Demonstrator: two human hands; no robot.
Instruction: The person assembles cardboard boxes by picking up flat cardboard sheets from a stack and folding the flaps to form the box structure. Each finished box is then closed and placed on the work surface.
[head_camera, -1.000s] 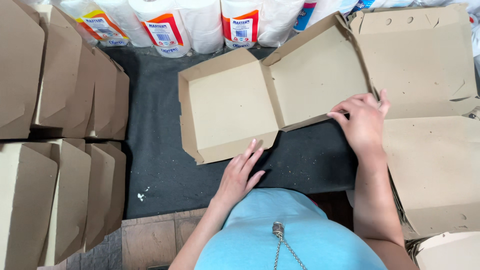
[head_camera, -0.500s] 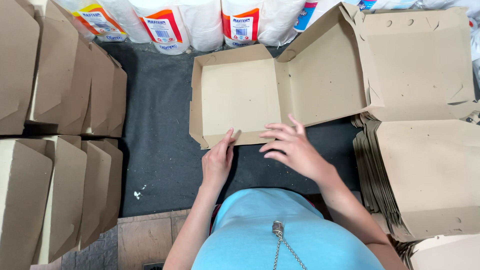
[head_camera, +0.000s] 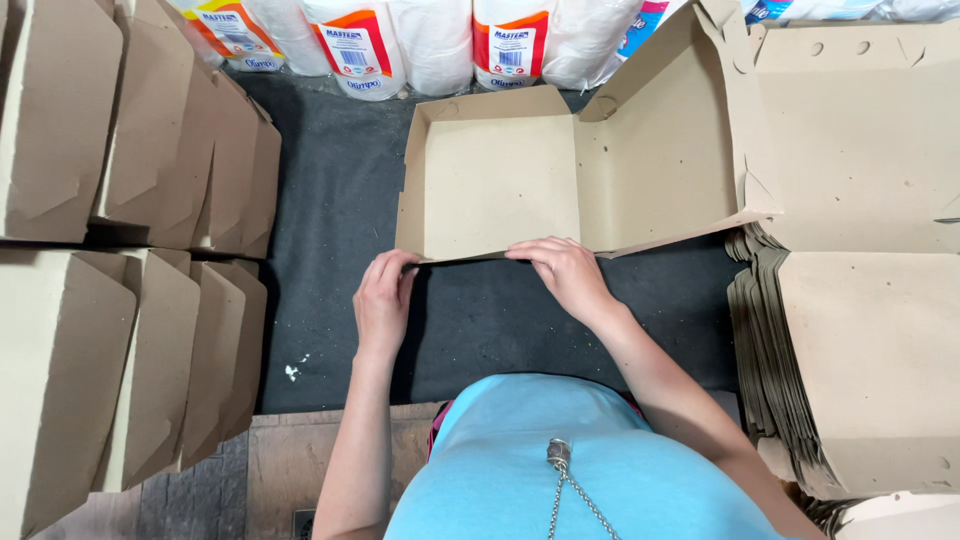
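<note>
Compared with half a second earlier, both hands now lie on the near wall of the box (head_camera: 500, 180), and the right hand has moved forward onto that edge. Left to right: folded boxes (head_camera: 120, 270) stand in rows at the left. The left hand (head_camera: 383, 300) curls its fingers over the near wall by the box's left corner, pinching the card. The box sits open on the dark mat (head_camera: 330, 250) at centre, its lid (head_camera: 660, 150) tipped back to the right. The right hand (head_camera: 562, 272) grips the same wall near its middle, fingers bent over the edge. Flat blanks (head_camera: 860, 360) are stacked at the right. White rolls (head_camera: 430, 40) line the far side; a wooden worktop (head_camera: 290, 460) edge shows near the person.
</note>
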